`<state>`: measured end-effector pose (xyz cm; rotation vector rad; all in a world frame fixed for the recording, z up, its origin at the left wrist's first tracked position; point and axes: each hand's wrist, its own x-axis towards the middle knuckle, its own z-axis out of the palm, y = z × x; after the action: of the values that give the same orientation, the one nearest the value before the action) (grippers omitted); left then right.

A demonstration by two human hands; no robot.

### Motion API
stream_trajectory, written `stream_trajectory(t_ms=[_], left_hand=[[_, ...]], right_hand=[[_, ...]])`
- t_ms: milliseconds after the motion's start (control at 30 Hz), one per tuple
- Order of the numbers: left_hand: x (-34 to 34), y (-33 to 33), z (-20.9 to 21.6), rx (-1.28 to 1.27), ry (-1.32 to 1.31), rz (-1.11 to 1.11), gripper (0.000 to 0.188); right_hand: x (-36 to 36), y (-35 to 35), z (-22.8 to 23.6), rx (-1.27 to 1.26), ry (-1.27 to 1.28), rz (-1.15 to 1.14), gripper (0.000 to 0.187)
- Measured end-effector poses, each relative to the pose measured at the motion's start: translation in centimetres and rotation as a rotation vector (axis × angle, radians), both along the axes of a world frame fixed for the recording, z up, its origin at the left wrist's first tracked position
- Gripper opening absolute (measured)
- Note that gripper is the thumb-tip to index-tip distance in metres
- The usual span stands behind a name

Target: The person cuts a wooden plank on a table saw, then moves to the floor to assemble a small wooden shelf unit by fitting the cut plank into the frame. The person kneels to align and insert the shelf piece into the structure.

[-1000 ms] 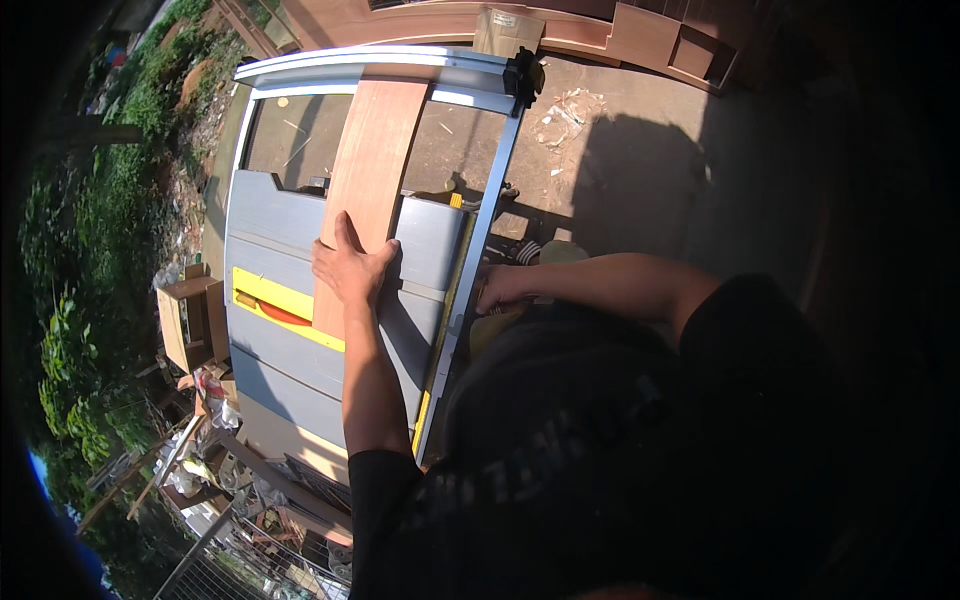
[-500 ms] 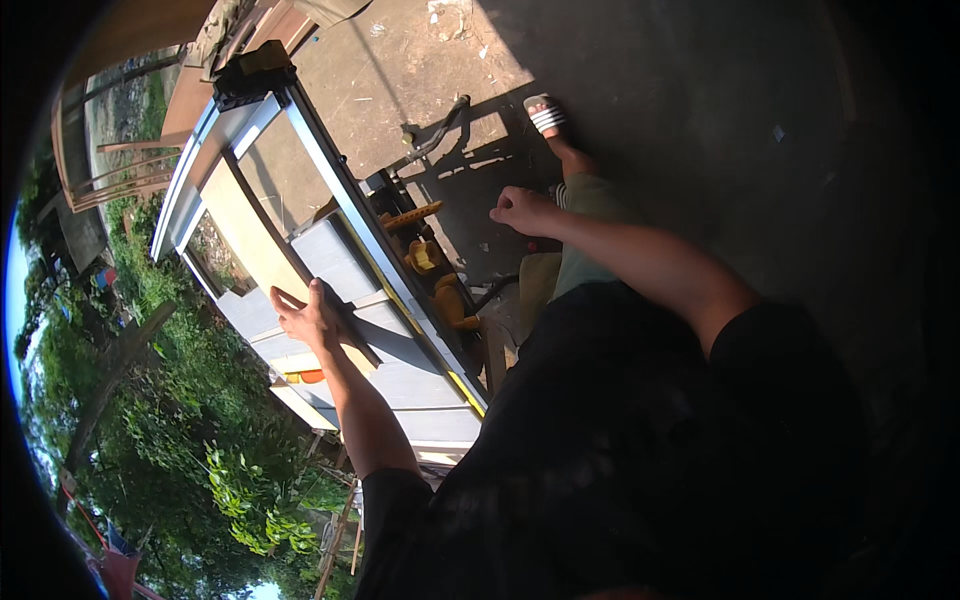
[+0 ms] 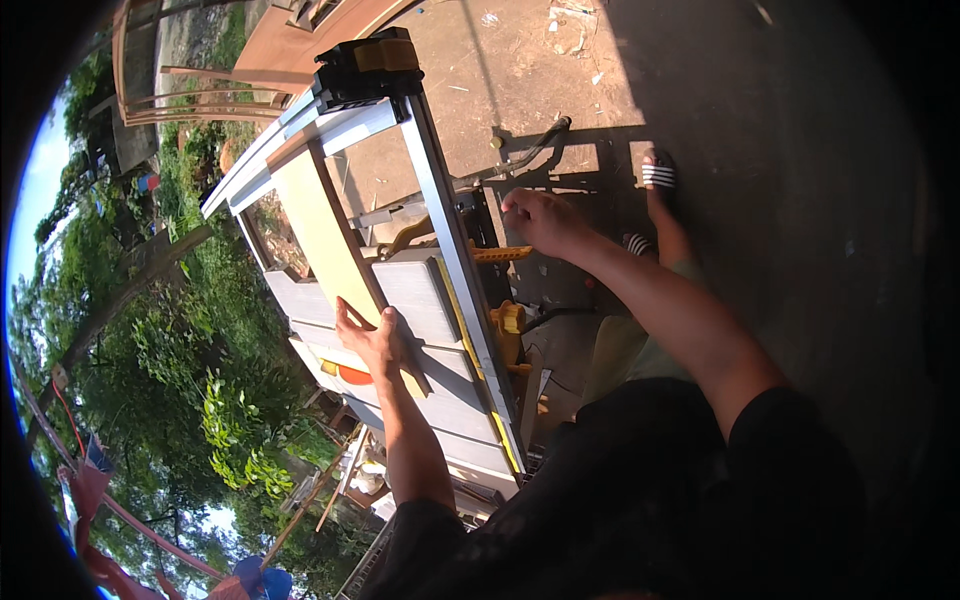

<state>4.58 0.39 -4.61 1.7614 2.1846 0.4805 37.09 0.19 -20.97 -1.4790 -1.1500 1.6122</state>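
Observation:
A long wooden board (image 3: 325, 220), pale on its face and dark along one edge, lies across the grey top of a table saw (image 3: 415, 295). My left hand (image 3: 372, 345) is on the near part of the board, fingers on its face and thumb by the dark edge. Beside that hand an orange-red rounded part (image 3: 352, 374) shows on the saw top. My right hand (image 3: 545, 222) hovers past the silver front rail (image 3: 440, 215), fingers curled in with nothing seen in them. Yellow fittings (image 3: 508, 320) sit below the rail.
A black end piece (image 3: 370, 70) caps the rails at the far end. Brown wooden panels (image 3: 310, 45) lean beyond it. Dense green plants (image 3: 150, 340) border the left side. My sandalled foot (image 3: 658, 172) stands on the concrete floor at right.
The view has shifted, so the saw and board appear farther right. My right hand is now nearer the front rail. My left hand stays on the board.

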Motion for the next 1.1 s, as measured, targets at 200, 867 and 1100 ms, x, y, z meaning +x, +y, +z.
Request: stream_trajectory(t_ms=[200,867,1100], left_hand=[[-0.3,-1.2,-0.2,-0.123,0.178,0.112,0.112],[1.5,-2.0,2.8,-0.077,0.088,0.279,0.094],[1.4,-1.7,2.9,-0.069,0.053,0.266,0.093]], right_hand=[[-3.3,0.2,0.9,-0.073,0.144,0.205,0.026],[-4.8,-2.8,8.5,-0.662,0.085,0.726,0.044],[-5.7,-3.2,10.4,-0.592,0.018,0.740,0.023]])
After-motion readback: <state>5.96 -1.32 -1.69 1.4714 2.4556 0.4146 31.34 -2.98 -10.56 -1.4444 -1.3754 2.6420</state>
